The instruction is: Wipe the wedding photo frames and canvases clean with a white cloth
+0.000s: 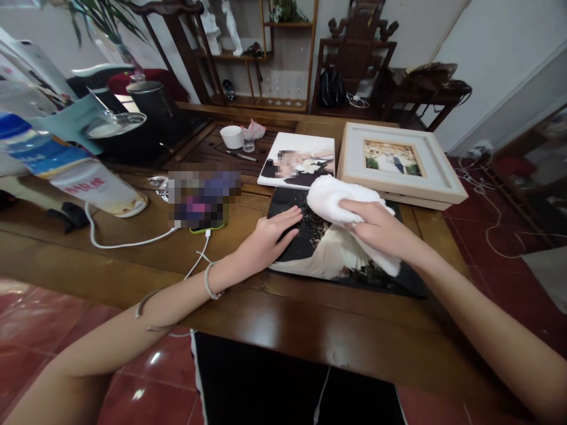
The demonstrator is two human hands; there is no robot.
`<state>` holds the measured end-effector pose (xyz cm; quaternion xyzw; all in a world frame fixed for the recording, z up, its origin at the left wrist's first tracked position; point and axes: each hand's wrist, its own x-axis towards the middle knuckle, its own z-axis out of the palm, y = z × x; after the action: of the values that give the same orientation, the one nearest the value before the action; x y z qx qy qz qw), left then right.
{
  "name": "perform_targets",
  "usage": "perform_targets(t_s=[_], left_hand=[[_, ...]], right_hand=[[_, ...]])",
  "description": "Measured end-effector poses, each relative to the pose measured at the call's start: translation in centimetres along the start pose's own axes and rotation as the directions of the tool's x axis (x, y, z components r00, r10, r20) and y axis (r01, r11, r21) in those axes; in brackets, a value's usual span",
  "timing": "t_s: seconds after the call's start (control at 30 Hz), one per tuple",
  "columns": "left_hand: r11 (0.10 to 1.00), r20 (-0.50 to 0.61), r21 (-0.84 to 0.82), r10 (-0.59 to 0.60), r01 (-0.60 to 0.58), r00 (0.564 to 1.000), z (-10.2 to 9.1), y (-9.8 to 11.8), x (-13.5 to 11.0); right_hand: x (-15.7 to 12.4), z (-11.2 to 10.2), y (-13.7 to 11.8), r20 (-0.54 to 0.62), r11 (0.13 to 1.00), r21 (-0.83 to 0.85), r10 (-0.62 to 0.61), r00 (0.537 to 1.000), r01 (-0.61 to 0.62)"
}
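Note:
A large dark glossy photo print [319, 248] lies flat on the wooden table [274, 319] in front of me. My left hand [268, 236] rests flat on the print's left edge, fingers stretched out, holding nothing. My right hand [376, 227] is closed on a white cloth [330, 198] and presses it against the upper middle of the print. The cloth's tail hangs below my wrist over the picture.
Behind the print lie a second photo panel [296, 159] and a cream framed picture [398, 162] stacked on another frame. A phone [204, 198] on a white cable sits to the left, with a bottle [75, 171], a kettle [150, 97], a white cup [231, 136] and a small glass [248, 141].

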<state>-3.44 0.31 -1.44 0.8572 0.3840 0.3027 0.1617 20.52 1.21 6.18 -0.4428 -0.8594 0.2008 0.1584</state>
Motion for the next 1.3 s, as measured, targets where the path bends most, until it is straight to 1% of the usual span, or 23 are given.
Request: perform_targets(t_s=[0.07,0.17,0.23,0.33,0.43,0.5,0.57,0.63,0.7,0.73,0.8,0.83,0.9,0.97,1.03,1.07,1.13,1.23,1.3], left_hand=[[1.0,0.01,0.008,-0.003,0.003,1.0,-0.1,0.0,0.0],[1.0,0.018,0.008,-0.009,0.009,1.0,-0.4,0.3,0.1],[1.0,0.029,-0.007,-0.013,0.013,0.999,-0.6,0.5,0.3],[1.0,0.026,-0.03,0.007,-0.006,1.0,-0.7,0.5,0.4],[0.999,-0.004,-0.019,0.026,-0.026,1.0,-0.5,0.3,0.3],[1.0,-0.018,-0.009,0.028,-0.029,0.999,-0.3,0.1,0.2],[1.0,-0.018,-0.005,0.024,-0.024,1.0,-0.1,0.0,0.1],[1.0,-0.017,-0.001,0.021,-0.021,1.0,-0.1,-0.1,0.1],[1.0,-0.024,0.001,0.02,-0.02,1.0,-0.1,0.0,0.1],[1.0,-0.029,0.001,0.021,-0.021,0.999,-0.1,0.0,0.1],[1.0,-0.034,0.0,0.02,-0.02,0.999,-0.1,0.0,0.1],[1.0,-0.034,-0.001,0.02,-0.02,0.999,-0.1,0.0,0.1],[1.0,-0.035,-0.003,0.018,-0.018,0.999,-0.2,0.0,0.1],[1.0,-0.035,-0.009,0.016,-0.017,0.999,-0.2,0.0,0.2],[1.0,-0.032,-0.01,0.013,-0.014,0.999,-0.2,0.0,0.2],[1.0,-0.028,-0.007,0.012,-0.012,1.0,-0.3,0.0,0.2],[1.0,-0.015,0.005,0.011,-0.011,1.0,-0.3,0.0,0.2],[1.0,0.002,0.021,0.012,-0.012,1.0,-0.2,-0.2,0.1],[1.0,0.004,0.023,0.013,-0.013,1.0,-0.1,-0.3,0.0]], right_hand=[[2.3,0.8,-1.4,-0.04,0.996,0.025,-0.081,0.996,0.082],[4.9,1.4,-3.7,0.006,0.978,0.046,-0.203,0.979,0.202],[5.6,1.4,-4.6,0.028,0.974,0.041,-0.225,0.974,0.224],[5.0,1.2,-4.5,0.031,0.98,0.01,-0.198,0.98,0.198],[2.5,0.8,-2.9,0.023,0.989,-0.025,-0.142,0.99,0.143],[0.1,0.1,-1.0,0.013,0.995,-0.051,-0.081,0.997,0.081],[-2.5,-0.7,1.3,-0.007,0.995,-0.098,0.009,1.0,-0.009],[-4.9,-1.5,3.4,-0.056,0.984,-0.16,0.073,0.996,-0.082],[-7.1,-1.9,4.7,-0.071,0.969,-0.208,0.121,0.99,-0.133],[-8.1,-1.8,4.7,-0.058,0.961,-0.227,0.147,0.987,-0.156],[-10.1,-1.0,3.8,-0.022,0.943,-0.261,0.206,0.978,-0.204],[-11.1,-0.4,2.8,-0.012,0.936,-0.274,0.226,0.974,-0.22],[-13.2,0.8,0.4,0.004,0.934,-0.289,0.22,0.976,-0.209],[-15.1,1.7,-2.0,0.068,0.955,-0.279,0.126,0.99,-0.102],[-16.2,2.0,-3.4,0.109,0.966,-0.257,0.043,0.993,-0.014],[-16.4,1.9,-3.5,0.116,0.969,-0.246,0.026,0.993,0.003],[-15.7,1.2,-2.8,0.097,0.975,-0.219,0.046,0.994,-0.024],[-12.7,-0.3,0.2,0.054,0.978,-0.175,0.128,0.99,-0.117],[-10.3,-1.2,2.4,0.057,0.974,-0.172,0.156,0.986,-0.144]])
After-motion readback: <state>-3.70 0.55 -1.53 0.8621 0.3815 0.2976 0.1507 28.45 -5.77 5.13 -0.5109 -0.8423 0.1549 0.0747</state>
